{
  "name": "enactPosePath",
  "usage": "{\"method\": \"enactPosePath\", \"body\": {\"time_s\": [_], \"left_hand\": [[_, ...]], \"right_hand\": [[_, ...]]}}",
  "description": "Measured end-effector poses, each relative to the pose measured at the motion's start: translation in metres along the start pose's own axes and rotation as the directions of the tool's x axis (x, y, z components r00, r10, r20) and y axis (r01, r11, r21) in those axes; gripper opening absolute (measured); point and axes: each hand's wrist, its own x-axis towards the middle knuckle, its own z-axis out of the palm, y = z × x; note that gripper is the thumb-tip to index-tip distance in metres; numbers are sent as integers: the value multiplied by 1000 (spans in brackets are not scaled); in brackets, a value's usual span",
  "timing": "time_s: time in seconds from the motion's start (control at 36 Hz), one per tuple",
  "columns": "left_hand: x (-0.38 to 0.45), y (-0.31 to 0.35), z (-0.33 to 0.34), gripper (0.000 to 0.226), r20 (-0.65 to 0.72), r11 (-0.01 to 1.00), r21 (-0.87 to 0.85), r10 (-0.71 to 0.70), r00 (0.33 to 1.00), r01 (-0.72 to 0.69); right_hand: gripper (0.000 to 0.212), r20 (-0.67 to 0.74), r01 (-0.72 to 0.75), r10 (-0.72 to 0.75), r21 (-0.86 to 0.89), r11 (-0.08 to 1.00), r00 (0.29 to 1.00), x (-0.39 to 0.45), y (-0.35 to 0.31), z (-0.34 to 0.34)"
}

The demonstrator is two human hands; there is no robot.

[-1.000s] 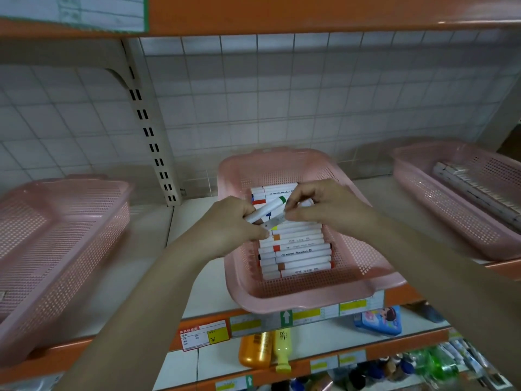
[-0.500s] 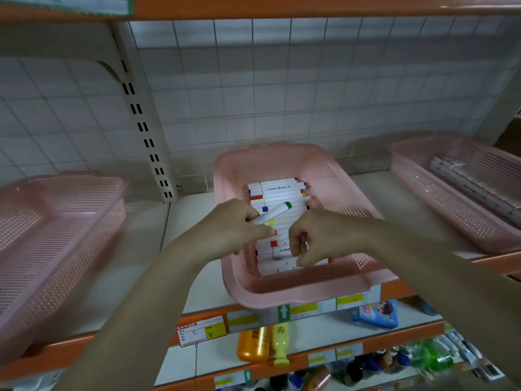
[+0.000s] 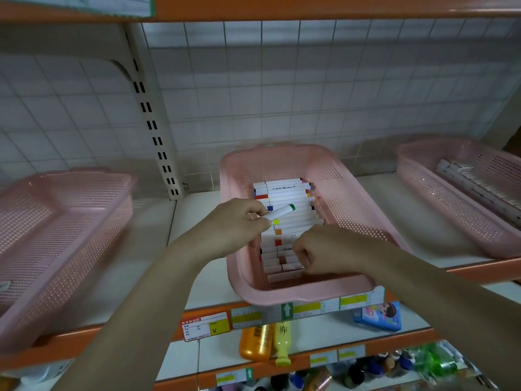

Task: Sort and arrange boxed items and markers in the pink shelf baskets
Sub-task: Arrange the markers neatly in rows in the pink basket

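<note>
White marker (image 3: 281, 212) in left hand (image 3: 236, 224); right hand (image 3: 324, 253) seemingly grips stacked markers (image 3: 287, 204).

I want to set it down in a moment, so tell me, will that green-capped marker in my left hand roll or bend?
The green-capped marker looks round and smooth, so it could roll on the row of markers. It stays straight in the left hand, so it is probably stiff and light.

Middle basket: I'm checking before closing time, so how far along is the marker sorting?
Mostly done: the middle basket already holds a neat row of markers. In hand: the left hand holds a green-capped marker above the row, while the right hand is curled down among the nearer markers. Left: placing that marker. The left basket looks empty; the right basket holds boxes.
</note>
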Motion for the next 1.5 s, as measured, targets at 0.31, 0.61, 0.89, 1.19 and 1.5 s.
{"method": "enactPosePath", "body": {"time_s": [0.31,0.61,0.89,1.19,1.5], "left_hand": [[0,3,7,9,44,999,39,-4,999,2],[0,2,6,17,-14,983,183,-4,1000,7],[2,12,13,15,2,977,204,54,999,-53],[2,-1,-8,28,-156,996,-3,83,984,-84],[5,-17,0,24,-258,948,317,113,960,-27]], "right_hand": [[14,-53,-14,5,-176,984,999,-1,1,1],[33,-224,-37,60,102,994,973,-3,0,-19],[17,-543,167,-75,122,978,836,-3,-5,-31],[14,-261,71,8,290,954,965,-5,14,-33],[26,180,-78,57,112,991,982,-12,8,-14]]}}
